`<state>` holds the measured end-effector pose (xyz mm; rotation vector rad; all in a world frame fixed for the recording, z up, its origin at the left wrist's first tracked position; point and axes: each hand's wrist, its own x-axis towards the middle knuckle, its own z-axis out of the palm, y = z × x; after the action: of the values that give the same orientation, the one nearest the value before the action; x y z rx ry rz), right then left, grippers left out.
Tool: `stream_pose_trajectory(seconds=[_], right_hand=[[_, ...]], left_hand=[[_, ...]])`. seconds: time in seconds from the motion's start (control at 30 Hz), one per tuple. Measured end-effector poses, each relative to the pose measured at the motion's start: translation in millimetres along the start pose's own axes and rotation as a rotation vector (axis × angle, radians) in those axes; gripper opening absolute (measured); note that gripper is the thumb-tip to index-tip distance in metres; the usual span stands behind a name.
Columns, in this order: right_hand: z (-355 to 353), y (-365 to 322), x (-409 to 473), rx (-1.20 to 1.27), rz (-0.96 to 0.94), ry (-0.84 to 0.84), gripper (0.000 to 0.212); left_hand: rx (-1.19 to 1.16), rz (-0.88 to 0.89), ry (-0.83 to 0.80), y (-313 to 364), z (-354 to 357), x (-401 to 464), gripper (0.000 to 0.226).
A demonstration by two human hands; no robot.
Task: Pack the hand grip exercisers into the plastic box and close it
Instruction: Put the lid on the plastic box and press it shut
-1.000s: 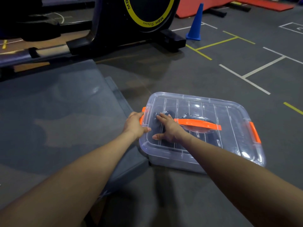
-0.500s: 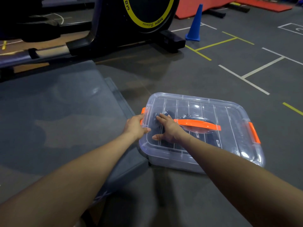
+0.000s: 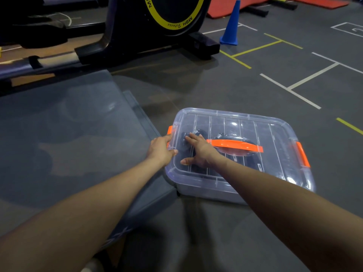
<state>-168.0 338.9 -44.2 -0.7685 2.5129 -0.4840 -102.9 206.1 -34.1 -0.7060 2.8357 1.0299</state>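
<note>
A clear plastic box [image 3: 279,173] lies on the grey floor with its lid on. The lid has an orange carry handle [image 3: 235,147] and an orange latch [image 3: 303,157] at the right end. Dark hand grip exercisers [image 3: 229,137] show through the lid. My right hand [image 3: 200,152] lies flat on the lid's left part, fingers spread. My left hand [image 3: 162,150] is at the box's left end, its fingers on the orange left latch [image 3: 170,130], thumb against the box edge.
A grey mat [image 3: 68,134] lies to the left, touching the box's corner. A black exercise machine [image 3: 149,26] stands behind it. A blue cone [image 3: 230,26] and red mats [image 3: 275,2] are farther back. Painted lines cross the floor at right.
My left hand has shifted slightly up along the left latch. The right hand stays pressed on the lid and the box has not moved.
</note>
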Motion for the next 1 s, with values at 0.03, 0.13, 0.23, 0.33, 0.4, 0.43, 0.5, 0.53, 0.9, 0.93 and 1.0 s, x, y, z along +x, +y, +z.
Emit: stream_pose_trajectory(seconds=[0.03,0.13,0.23,0.33,0.4,0.43,0.5,0.53,0.9,0.93,1.0], right_hand=[[0.1,0.0,0.1,-0.002,0.001,-0.001,0.096],[-0.2,0.1,0.2,-0.015,-0.001,0.001,0.096],[-0.3,0.3,0.3,-0.011,-0.001,-0.001,0.096],[-1.6,-0.1,-0.8,-0.015,-0.004,-0.009,0.095],[-3.2,-1.1,-1.4,-0.027,-0.011,-0.018,0.094],[-3.8,-1.3,-1.9,-0.035,-0.015,-0.023,0.094],[-5.7,0.1,-5.1,-0.038,-0.03,-0.015,0.09],[-6.9,1.8,-9.0,-0.024,-0.044,-0.003,0.087],[-42.6,83.8,-120.1,-0.116,0.041,-0.027,0.076],[-44.5,94.2,-132.7,-0.14,0.054,-0.05,0.077],[-45.5,113.7,-153.1,-0.18,0.075,-0.081,0.08]], left_hand=[[0.0,0.002,0.0,-0.4,0.9,-0.1,0.056],[0.022,0.034,-0.015,0.3,5.4,0.2,0.054],[0.023,0.043,-0.025,1.7,6.1,3.0,0.054],[0.042,0.049,-0.04,2.2,4.4,3.4,0.054],[0.059,0.058,-0.04,3.9,2.3,1.8,0.054],[0.07,0.065,-0.04,4.8,1.0,1.0,0.053],[0.105,0.086,-0.048,6.6,-0.4,-2.0,0.048],[0.139,0.105,-0.054,7.6,-0.3,-3.7,0.045],[0.413,0.457,-0.276,79.4,38.7,-56.2,0.048],[0.43,0.482,-0.309,85.3,47.3,-62.3,0.052],[0.477,0.527,-0.383,95.5,62.7,-73.1,0.061]])
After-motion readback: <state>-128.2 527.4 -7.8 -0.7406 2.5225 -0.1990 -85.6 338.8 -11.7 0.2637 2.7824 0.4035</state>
